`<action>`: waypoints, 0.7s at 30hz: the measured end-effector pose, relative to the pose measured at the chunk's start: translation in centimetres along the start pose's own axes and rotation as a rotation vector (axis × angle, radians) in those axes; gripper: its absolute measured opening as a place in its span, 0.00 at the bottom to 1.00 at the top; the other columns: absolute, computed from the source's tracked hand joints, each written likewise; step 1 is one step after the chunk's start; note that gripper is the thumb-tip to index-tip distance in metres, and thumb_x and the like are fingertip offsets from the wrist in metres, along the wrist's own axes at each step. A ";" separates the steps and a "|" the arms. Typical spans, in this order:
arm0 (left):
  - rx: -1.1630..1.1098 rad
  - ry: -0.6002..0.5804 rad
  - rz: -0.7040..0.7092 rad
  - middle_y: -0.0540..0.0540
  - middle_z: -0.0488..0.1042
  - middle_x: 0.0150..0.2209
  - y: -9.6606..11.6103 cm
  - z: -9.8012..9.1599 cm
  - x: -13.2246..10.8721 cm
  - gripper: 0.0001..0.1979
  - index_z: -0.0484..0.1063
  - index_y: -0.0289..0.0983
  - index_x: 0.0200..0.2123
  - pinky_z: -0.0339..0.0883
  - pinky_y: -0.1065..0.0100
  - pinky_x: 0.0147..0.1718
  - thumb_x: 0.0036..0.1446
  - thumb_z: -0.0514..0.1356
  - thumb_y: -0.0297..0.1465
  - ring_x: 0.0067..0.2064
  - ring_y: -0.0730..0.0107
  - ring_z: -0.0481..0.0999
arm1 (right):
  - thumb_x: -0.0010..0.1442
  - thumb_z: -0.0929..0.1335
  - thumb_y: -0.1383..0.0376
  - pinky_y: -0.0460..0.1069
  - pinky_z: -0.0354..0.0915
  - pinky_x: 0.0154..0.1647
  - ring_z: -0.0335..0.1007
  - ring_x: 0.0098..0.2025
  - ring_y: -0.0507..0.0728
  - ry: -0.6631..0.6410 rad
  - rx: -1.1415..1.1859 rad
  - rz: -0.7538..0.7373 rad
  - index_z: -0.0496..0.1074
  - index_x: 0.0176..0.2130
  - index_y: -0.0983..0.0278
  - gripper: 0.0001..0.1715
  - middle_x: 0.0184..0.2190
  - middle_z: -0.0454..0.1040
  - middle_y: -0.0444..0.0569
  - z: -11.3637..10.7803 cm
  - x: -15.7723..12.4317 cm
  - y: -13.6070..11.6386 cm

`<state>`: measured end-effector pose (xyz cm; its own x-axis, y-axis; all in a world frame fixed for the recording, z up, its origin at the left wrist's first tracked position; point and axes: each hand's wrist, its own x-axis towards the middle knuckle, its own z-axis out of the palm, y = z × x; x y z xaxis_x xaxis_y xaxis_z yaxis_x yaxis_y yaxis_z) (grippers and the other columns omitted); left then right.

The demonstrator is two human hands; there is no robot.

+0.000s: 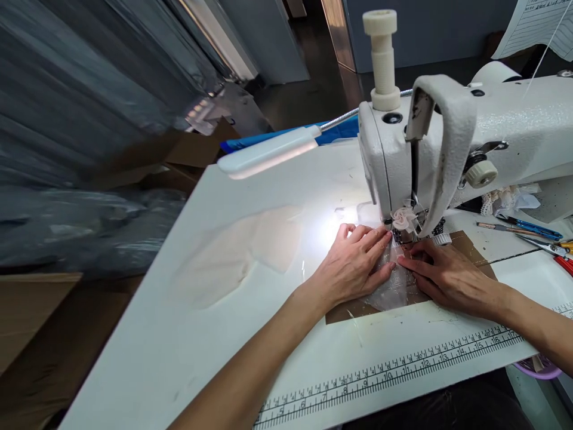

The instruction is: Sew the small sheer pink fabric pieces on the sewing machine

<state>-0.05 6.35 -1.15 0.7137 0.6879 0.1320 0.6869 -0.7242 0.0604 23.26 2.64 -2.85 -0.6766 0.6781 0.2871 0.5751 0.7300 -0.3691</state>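
Both hands are down at centre right of the frame, right under the head of the white sewing machine (452,134). My left hand (353,266) lies flat, fingers pressed together, palm on the sheer fabric (396,291). My right hand (447,276) lies flat too, fingertips pinning the same piece just beside the foot. The fabric is thin, glossy and see-through, and the brown panel (470,246) shows through it. A small cream ruffled flower (405,219) sits at the needle. I reckon light, even pressure from both sides works best here, fingertips well clear of the needle, because this film looks slippery. The tabletop (215,340) is smooth and white, a printed ruler (403,365) runs along its lower edge, and the lamp (268,156) glares in the middle.
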 end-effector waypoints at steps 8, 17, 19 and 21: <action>0.156 0.090 0.102 0.37 0.77 0.39 -0.2 0.2 -0.1 0.27 0.70 0.30 0.55 0.59 0.53 0.41 0.70 0.41 0.42 0.40 0.55 0.70 | 0.68 0.60 0.68 0.60 0.72 0.48 0.67 0.47 0.62 0.060 0.005 -0.025 0.69 0.57 0.62 0.20 0.49 0.68 0.58 0.3 -0.1 0.2; 0.202 0.117 0.120 0.37 0.76 0.47 0.1 0.1 -0.1 0.26 0.71 0.30 0.53 0.61 0.53 0.40 0.70 0.42 0.42 0.43 0.54 0.71 | 0.69 0.60 0.68 0.60 0.71 0.49 0.67 0.50 0.63 0.107 0.002 -0.029 0.68 0.59 0.59 0.21 0.49 0.68 0.57 0.5 -0.2 0.2; 0.211 0.128 0.124 0.36 0.76 0.48 0.1 0.1 -0.1 0.26 0.71 0.30 0.53 0.61 0.53 0.39 0.70 0.42 0.42 0.44 0.54 0.71 | 0.69 0.60 0.67 0.60 0.71 0.49 0.67 0.50 0.62 0.106 -0.001 -0.030 0.68 0.59 0.59 0.21 0.48 0.69 0.57 0.5 -0.2 0.3; 0.225 0.144 0.129 0.37 0.76 0.48 0.1 0.2 -0.1 0.26 0.70 0.30 0.53 0.61 0.54 0.38 0.70 0.43 0.42 0.43 0.54 0.71 | 0.70 0.60 0.66 0.60 0.72 0.49 0.67 0.49 0.62 0.113 -0.001 -0.038 0.69 0.58 0.60 0.20 0.47 0.69 0.57 0.5 -0.2 0.3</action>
<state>-0.04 6.23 -1.33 0.7812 0.5655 0.2644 0.6165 -0.7655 -0.1843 23.39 2.68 -3.44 -0.6415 0.6553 0.3989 0.5508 0.7554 -0.3550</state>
